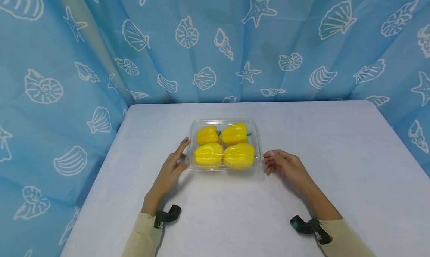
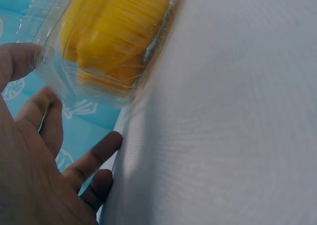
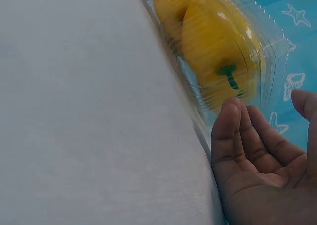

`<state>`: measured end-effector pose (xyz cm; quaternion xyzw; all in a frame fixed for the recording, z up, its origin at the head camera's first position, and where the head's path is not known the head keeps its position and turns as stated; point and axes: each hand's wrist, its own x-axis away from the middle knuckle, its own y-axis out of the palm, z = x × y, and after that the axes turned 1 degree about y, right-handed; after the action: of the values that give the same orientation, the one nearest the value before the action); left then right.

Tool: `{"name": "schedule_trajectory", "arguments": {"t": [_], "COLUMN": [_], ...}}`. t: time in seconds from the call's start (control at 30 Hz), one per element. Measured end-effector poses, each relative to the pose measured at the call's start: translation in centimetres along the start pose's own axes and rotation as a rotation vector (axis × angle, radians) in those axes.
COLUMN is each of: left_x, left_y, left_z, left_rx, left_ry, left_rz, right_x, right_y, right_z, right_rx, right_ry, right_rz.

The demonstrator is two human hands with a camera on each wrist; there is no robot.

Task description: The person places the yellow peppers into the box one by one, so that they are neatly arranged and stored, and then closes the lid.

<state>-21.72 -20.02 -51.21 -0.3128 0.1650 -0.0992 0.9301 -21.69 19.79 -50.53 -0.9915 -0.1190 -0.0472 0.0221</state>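
Note:
A clear plastic box (image 1: 221, 170) sits on the white table, holding several yellow bell peppers (image 1: 239, 156) in two rows. Beside its left wall is my left hand (image 1: 169, 171), fingers spread and thumb apart; in the left wrist view, the thumb (image 2: 22, 61) meets the box's corner. At the box's right side, my right hand (image 1: 285, 167) has loosely bent fingers. Seen from the right wrist, these fingers (image 3: 225, 131) are close to the box wall near a pepper's green stem (image 3: 229, 76); whether they touch it I cannot tell.
A white cloth covers the table (image 1: 221, 212). Behind it and along the left hangs a blue curtain (image 1: 215, 44) printed with shells and starfish. Dark camera mounts (image 1: 167, 214) are strapped to both wrists, over beige sleeves (image 1: 142, 236).

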Motion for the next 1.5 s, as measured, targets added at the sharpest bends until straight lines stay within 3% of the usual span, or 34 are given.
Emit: {"name": "schedule_trajectory", "arguments": {"t": [0.2,0.8,1.5], "left_x": [-0.1,0.0,-0.1], "left_y": [0.1,0.1,0.1], "left_z": [0.0,0.1,-0.1], "left_rx": [0.001,0.007,0.003], "left_ry": [0.009,-0.03,-0.023], "left_rz": [0.0,-0.002,-0.006], "right_x": [1.4,1.6,1.6], "right_y": [0.8,1.9,3.0], "right_z": [0.1,0.0,0.2], "right_rx": [-0.026,-0.101,-0.201], "right_ry": [0.019,0.032,0.063], "right_rz": [-0.084,-0.167,-0.052]}}
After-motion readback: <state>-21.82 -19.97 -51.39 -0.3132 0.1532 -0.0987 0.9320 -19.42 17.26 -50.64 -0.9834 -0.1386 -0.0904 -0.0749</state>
